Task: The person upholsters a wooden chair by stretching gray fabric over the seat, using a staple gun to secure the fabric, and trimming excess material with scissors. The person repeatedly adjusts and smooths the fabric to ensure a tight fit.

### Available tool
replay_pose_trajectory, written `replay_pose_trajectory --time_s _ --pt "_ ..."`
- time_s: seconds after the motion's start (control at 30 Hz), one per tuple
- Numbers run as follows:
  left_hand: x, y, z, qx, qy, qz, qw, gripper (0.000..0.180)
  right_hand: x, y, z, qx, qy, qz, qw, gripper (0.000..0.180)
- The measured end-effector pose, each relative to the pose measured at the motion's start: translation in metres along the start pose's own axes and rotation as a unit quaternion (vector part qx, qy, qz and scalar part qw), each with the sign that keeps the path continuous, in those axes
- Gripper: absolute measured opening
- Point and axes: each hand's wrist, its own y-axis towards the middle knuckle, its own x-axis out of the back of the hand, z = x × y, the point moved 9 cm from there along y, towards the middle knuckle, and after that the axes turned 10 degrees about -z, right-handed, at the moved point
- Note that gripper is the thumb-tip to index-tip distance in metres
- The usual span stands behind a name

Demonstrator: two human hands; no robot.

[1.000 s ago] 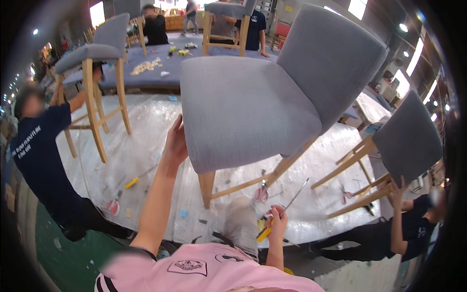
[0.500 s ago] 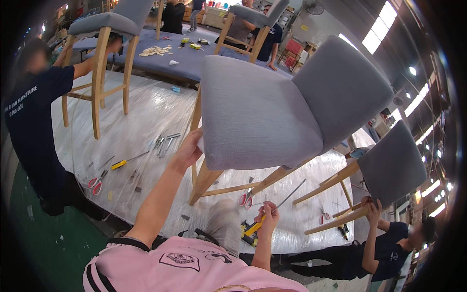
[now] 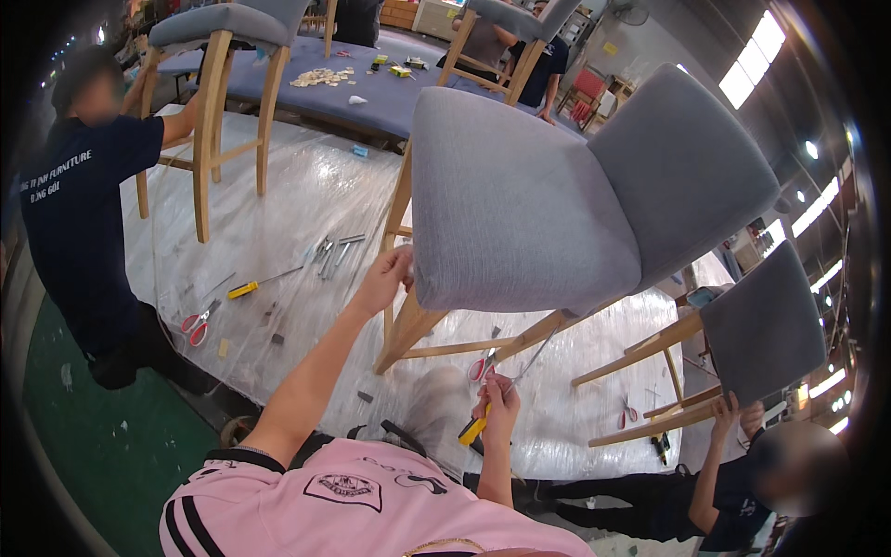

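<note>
A tall chair (image 3: 520,200) with grey fabric seat and back and pale wooden legs stands on the plastic-covered surface before me. My left hand (image 3: 380,281) is at the near left corner of its seat, the fingers bent around the edge and partly hidden there. In my closed right hand (image 3: 499,397) is a screwdriver (image 3: 474,428) with a yellow handle. Its long shaft slants up and right, and the tip reaches close to the seat's underside by a leg; whether it touches, I cannot tell. Red-handled scissors (image 3: 481,368) lie just beyond this hand.
Another pair of scissors (image 3: 197,325), a yellow-handled screwdriver (image 3: 243,291) and several metal pieces (image 3: 336,251) lie to the left. Co-workers handle a chair (image 3: 215,93) at left and a chair (image 3: 756,320) at right. A blue-grey table (image 3: 269,93) stands behind.
My right hand has moved up slightly, bringing the screwdriver's tip closer to the chair's underside. My left hand stays at the seat corner. The whole view has shifted a little.
</note>
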Motion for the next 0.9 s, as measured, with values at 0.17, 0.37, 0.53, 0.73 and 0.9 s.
replay_pose_trajectory --time_s 0.17,0.37,0.53,0.73,0.9 --pt "0.038 -0.001 0.022 -0.117 0.131 -0.088 0.98 0.042 0.006 0.0 0.004 -0.009 0.006 -0.014 1.0 0.011" --pt "0.213 -0.14 0.243 0.144 0.474 -0.208 0.844 0.037 0.002 0.006 -0.013 0.046 -0.081 0.02 0.995 0.015" --pt "0.012 -0.21 0.237 0.141 0.327 0.221 0.908 0.021 -0.013 -0.012 -0.055 0.144 -0.243 0.093 0.955 0.021" --pt "-0.118 -0.178 0.128 0.085 0.28 0.292 0.911 0.038 0.011 -0.017 -0.054 0.133 -0.231 0.055 0.962 0.02" --pt "-0.177 -0.163 0.076 -0.026 0.341 0.414 0.843 0.043 0.061 0.007 -0.068 0.065 -0.101 -0.067 0.991 0.019"
